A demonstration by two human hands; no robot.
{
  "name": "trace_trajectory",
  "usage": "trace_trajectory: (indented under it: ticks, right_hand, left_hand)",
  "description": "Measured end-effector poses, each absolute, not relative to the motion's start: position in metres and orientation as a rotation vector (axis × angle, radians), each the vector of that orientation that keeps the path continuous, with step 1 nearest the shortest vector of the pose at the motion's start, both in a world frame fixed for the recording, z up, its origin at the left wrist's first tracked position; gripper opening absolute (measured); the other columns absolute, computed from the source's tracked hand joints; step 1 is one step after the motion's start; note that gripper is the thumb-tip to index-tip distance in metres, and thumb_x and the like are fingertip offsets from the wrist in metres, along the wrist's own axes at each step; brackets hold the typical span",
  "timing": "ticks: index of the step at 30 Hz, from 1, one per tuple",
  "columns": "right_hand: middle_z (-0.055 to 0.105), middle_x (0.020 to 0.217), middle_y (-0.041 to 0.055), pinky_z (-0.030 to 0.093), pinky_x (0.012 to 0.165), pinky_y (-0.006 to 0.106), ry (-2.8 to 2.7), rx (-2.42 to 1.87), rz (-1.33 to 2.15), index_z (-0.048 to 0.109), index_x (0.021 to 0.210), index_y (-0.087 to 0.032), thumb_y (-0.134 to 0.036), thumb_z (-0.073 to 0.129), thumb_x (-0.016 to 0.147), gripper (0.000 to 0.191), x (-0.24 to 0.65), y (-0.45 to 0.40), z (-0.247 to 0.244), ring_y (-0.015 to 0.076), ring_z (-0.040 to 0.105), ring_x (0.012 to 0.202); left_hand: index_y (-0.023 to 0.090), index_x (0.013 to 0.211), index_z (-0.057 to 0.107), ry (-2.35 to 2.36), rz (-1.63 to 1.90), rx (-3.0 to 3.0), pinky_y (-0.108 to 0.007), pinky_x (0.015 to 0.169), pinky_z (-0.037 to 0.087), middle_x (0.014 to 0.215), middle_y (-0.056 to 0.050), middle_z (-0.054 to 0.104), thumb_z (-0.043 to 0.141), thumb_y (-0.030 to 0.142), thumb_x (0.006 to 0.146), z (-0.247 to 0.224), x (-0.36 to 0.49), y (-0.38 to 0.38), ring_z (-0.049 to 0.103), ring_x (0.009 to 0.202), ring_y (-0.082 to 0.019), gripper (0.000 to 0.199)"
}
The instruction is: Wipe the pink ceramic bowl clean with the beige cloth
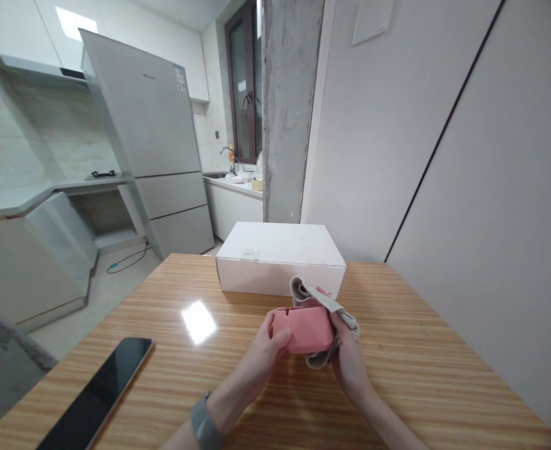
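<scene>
A pink, rounded case-like object (306,330) is held up over the wooden table, in front of the white box. My left hand (272,344) grips its left end, with the thumb across the near face. On the other side, my right hand (349,356) is closed on a grey cloth (345,317), which is pressed against the object's right end. Folds of the cloth stick up behind the object and hang below it. The right fingertips are mostly hidden by the cloth and the object. What exactly the pink object is, I cannot tell.
A white box (280,275) lies at the back of the wooden table (425,375). A black phone (100,394) rests at the front left. Beyond the table stand a grey fridge (148,125), a counter with a sink (217,175), and a concrete pillar (287,112). A white wall rises at right.
</scene>
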State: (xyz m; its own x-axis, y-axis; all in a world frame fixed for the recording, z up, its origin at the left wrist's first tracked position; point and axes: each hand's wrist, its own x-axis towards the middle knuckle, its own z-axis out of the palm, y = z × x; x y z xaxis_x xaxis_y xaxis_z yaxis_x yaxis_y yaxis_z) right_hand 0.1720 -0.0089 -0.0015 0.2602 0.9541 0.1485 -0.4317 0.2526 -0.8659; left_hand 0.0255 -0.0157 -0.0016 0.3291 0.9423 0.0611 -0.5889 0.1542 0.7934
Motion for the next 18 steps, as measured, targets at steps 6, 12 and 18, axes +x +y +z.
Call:
trace_trajectory:
  ticks: [6,12,18]
  right_hand:
    - [0.069,0.115,0.0038,0.039,0.102,0.039,-0.876,-0.818,1.11,0.065,0.116,-0.026,-0.045,0.065,0.078,0.043,0.169,-0.016,0.005,0.0258,0.056,0.117]
    - [0.058,0.132,0.0039,0.024,0.113,0.043,-1.322,-0.835,0.805,0.061,0.122,-0.027,-0.046,0.054,0.086,0.042,0.168,-0.025,-0.004,0.0251,0.038,0.133]
    - [0.066,0.12,0.0052,0.032,0.108,0.042,-1.142,-0.904,0.801,0.063,0.12,-0.025,-0.044,0.054,0.085,0.041,0.168,-0.019,-0.003,0.0253,0.049,0.123]
  left_hand:
    - [0.016,0.106,0.051,0.674,1.264,0.792,-0.038,0.085,0.048,0.107,-0.014,0.063,0.078,0.04,0.064,-0.007,0.027,-0.013,0.062,0.098,-0.026,0.055]
    - [0.019,0.103,0.048,0.922,1.408,0.929,-0.035,0.082,0.049,0.104,-0.011,0.065,0.084,0.034,0.053,-0.003,0.027,-0.013,0.064,0.093,-0.025,0.063]
    - [0.017,0.108,0.056,0.851,1.349,0.884,-0.035,0.086,0.048,0.116,-0.015,0.064,0.071,0.05,0.07,0.003,0.027,-0.016,0.062,0.103,-0.026,0.054]
